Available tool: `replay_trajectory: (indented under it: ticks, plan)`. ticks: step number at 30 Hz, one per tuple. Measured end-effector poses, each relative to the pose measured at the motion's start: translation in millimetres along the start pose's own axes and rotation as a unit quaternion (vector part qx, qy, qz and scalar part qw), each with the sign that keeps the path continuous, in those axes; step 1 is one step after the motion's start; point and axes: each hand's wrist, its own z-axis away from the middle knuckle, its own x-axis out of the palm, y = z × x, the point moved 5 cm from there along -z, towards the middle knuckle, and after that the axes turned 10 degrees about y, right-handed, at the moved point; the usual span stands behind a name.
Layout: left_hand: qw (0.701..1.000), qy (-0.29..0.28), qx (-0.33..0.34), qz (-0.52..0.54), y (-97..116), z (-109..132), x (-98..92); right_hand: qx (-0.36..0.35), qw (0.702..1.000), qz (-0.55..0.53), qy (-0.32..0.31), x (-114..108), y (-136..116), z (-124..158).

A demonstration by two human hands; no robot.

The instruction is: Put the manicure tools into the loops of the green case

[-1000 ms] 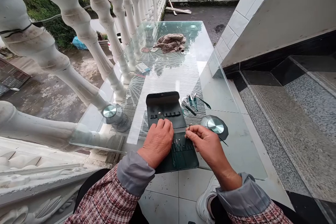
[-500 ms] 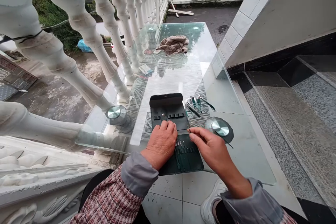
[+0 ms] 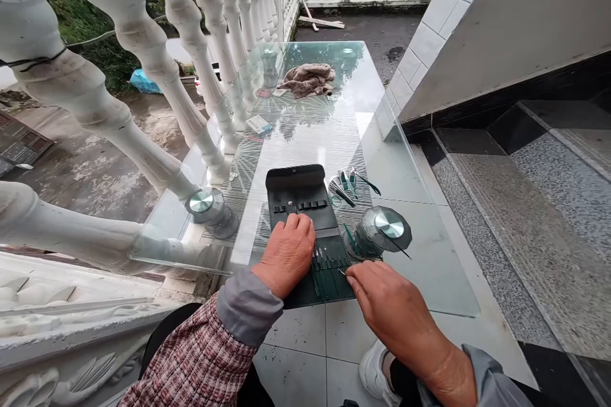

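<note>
A dark green manicure case (image 3: 296, 213) lies unfolded on the glass table, with elastic loops on both halves. My left hand (image 3: 287, 248) presses on its left side near the fold, fingers bent and close together, thumb hidden. Several slim metal-tipped tools (image 3: 321, 254) sit in the loops of the near half. At that half's right edge my right hand (image 3: 386, 296) pinches a small manicure tool (image 3: 342, 271); only its metal tip shows. A green-handled tool (image 3: 352, 240) lies by the case's right edge. Nail clippers (image 3: 344, 184) and other tools are grouped beyond it.
Round glass table supports (image 3: 389, 226) stand under the tabletop; a thin dark tool (image 3: 394, 243) lies above one. Farther back are a small box (image 3: 258, 124) and a crumpled brown cloth (image 3: 309, 79). White balusters (image 3: 162, 63) line the left, stone steps (image 3: 515, 184) the right.
My right hand has moved down and nearer, from beside the fold to the near half's right edge. The green-handled tool beside the case now shows. My left hand stays on the case.
</note>
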Motion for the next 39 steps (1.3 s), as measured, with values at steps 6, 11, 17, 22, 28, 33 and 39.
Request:
replay_trajectory:
  ticks: [6,11,17,22,28,33,39]
  plan:
    - [1.000,0.000,-0.002,0.005,0.2,0.9,2.4,-0.031,0.997,0.064,0.016,-0.8,-7.7,-3.3]
    - [1.000,0.006,-0.002,0.000,0.4,2.0,0.5,-0.031,0.995,0.093,0.021,0.4,-12.2,-5.5]
    - [1.000,0.007,0.001,-0.009,1.6,3.4,-0.4,-0.033,0.989,0.135,0.054,8.8,-22.5,1.4]
    - [1.000,0.006,0.000,-0.003,1.4,3.3,-0.5,-0.004,0.994,0.087,0.071,11.2,-19.4,5.7]
    - [1.000,0.003,0.001,0.006,1.3,3.2,-0.9,0.021,0.999,0.040,0.029,0.5,-1.8,13.0]
    - [1.000,0.001,-0.001,0.002,1.3,2.8,-1.0,0.003,0.997,0.072,0.034,-2.4,-3.3,14.3]
    - [1.000,0.002,0.004,-0.002,2.0,1.8,-1.7,0.016,0.996,0.070,0.045,9.0,-9.9,1.7]
